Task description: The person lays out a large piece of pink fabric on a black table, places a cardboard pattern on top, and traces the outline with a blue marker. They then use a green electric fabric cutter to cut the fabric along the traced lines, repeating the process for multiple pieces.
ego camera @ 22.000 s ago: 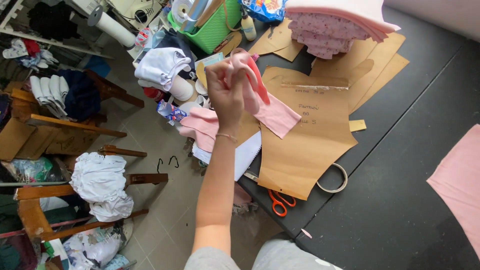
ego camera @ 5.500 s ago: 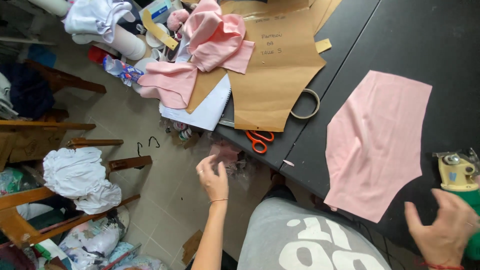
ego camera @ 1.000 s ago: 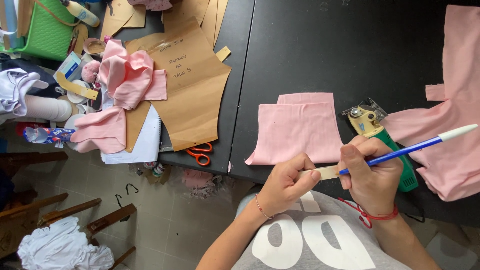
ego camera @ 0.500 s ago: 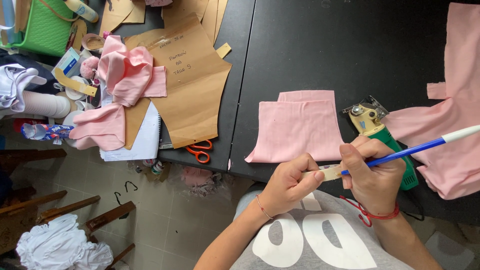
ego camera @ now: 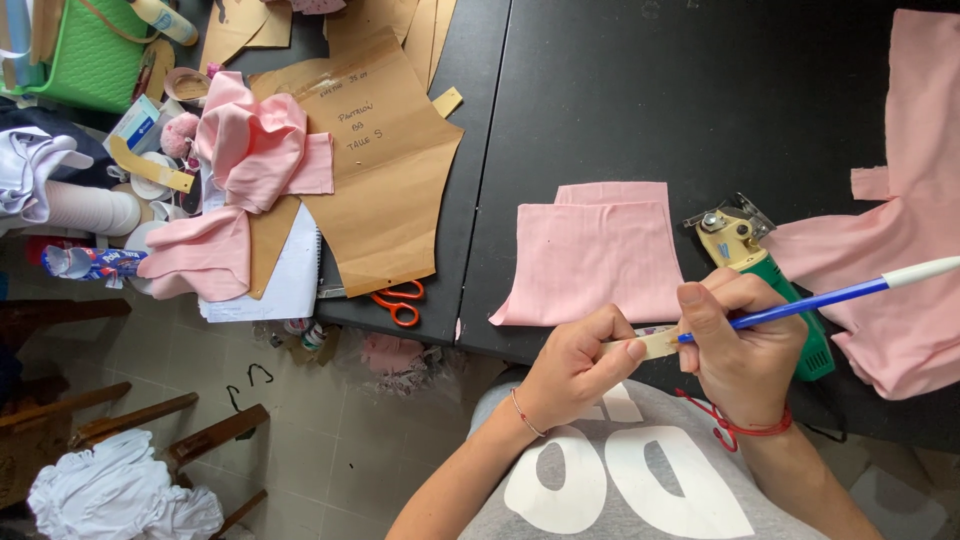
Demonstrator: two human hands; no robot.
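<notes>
Paper strip (ego camera: 655, 343): light, flimsy, pinched at its left end by my left hand (ego camera: 580, 365); right hand (ego camera: 745, 345) grips blue pen (ego camera: 810, 298).

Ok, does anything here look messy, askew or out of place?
Yes. Pink fabric scraps lie on the floor under the table edge. The orange scissors sit right at that edge, half under the brown paper pattern, and crumpled pink cloth is heaped on the cluttered left end.
</notes>
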